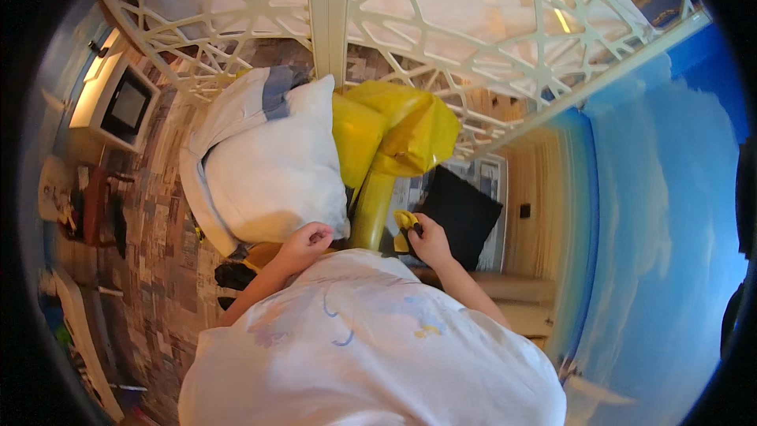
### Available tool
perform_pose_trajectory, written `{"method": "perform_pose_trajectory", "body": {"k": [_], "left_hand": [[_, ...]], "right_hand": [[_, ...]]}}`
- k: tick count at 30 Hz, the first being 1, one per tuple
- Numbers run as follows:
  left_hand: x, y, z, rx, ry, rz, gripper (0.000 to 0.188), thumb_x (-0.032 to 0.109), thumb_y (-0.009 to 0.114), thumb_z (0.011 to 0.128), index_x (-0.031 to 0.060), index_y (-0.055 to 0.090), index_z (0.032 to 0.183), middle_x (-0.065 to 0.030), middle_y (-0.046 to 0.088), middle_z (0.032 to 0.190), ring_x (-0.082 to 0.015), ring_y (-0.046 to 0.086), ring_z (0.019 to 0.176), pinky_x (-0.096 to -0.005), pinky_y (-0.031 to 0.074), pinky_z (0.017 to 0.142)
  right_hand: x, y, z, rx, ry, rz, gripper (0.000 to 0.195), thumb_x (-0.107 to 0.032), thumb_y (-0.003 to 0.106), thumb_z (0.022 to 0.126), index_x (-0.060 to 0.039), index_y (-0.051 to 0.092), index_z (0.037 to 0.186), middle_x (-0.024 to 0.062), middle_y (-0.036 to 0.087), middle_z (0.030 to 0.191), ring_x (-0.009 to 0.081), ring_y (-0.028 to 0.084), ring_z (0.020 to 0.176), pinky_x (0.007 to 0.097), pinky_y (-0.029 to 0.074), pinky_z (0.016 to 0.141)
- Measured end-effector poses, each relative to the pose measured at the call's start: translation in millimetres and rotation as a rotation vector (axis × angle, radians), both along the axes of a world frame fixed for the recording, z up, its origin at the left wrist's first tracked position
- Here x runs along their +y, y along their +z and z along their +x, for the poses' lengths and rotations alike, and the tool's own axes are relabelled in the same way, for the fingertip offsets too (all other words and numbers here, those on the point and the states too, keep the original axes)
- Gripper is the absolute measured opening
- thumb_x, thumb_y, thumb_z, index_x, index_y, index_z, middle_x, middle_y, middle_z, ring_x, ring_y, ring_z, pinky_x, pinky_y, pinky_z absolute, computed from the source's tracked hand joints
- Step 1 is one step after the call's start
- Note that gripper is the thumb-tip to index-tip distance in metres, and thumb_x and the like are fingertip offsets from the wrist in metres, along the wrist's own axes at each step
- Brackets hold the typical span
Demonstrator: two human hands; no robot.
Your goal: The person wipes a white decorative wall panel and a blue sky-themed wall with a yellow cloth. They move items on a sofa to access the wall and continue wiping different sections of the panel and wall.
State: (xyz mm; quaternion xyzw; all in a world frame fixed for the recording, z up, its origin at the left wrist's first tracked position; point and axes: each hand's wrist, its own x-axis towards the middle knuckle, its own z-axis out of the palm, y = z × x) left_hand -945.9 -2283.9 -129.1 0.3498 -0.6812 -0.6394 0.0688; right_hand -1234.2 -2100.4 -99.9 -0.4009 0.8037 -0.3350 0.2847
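Note:
My right hand [430,241] grips a small yellow and black item [404,228], which seems to be a strap or handle; its exact kind is unclear. My left hand [306,244] is loosely curled near the lower edge of a white pillow [272,165], and nothing shows in it. Beyond my hands, a large yellow inflatable or plastic-coated piece [408,124] stands beside the pillow, its creased top folded over. Its yellow tube-like part [374,210] runs down between my hands. Light and grey-blue bedding [227,109] lies along the pillow's left side.
A cream lattice partition [414,12] with a thick post [330,18] crosses the far side. Right of my right hand lies a black square mat or cushion [464,216]. A blue painted wall [662,189] rises at the right. At the left are a patchwork-patterned floor [168,213] and a brown chair [97,204].

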Motion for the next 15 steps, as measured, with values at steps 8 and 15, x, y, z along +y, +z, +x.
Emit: {"method": "perform_pose_trajectory", "body": {"k": [8,15], "left_hand": [[-35,77,-101,-0.341,-0.112,-0.178,0.037,0.026,0.069,0.096,0.0004,0.067,0.123,-0.0151,0.071,0.110,-0.0250,0.068,0.100,-0.0371,0.055,0.087],[-65,80,-180,-0.303,-0.333,-0.364,0.041,0.033,0.068,0.097,0.0079,0.064,0.130,-0.0159,0.066,0.122,-0.0348,0.064,0.105,-0.0432,0.052,0.092]], "right_hand": [[-84,-70,-131,-0.103,-0.056,-0.032,0.036,-0.017,0.066,0.091,-0.0026,0.065,0.124,0.0242,0.072,0.097,0.0392,0.072,0.094,0.0401,0.055,0.081],[-143,-63,-169,-0.110,0.178,0.072,0.034,-0.017,0.066,0.091,-0.0015,0.064,0.121,0.0242,0.072,0.099,0.0409,0.070,0.093,0.0428,0.054,0.079]]}}
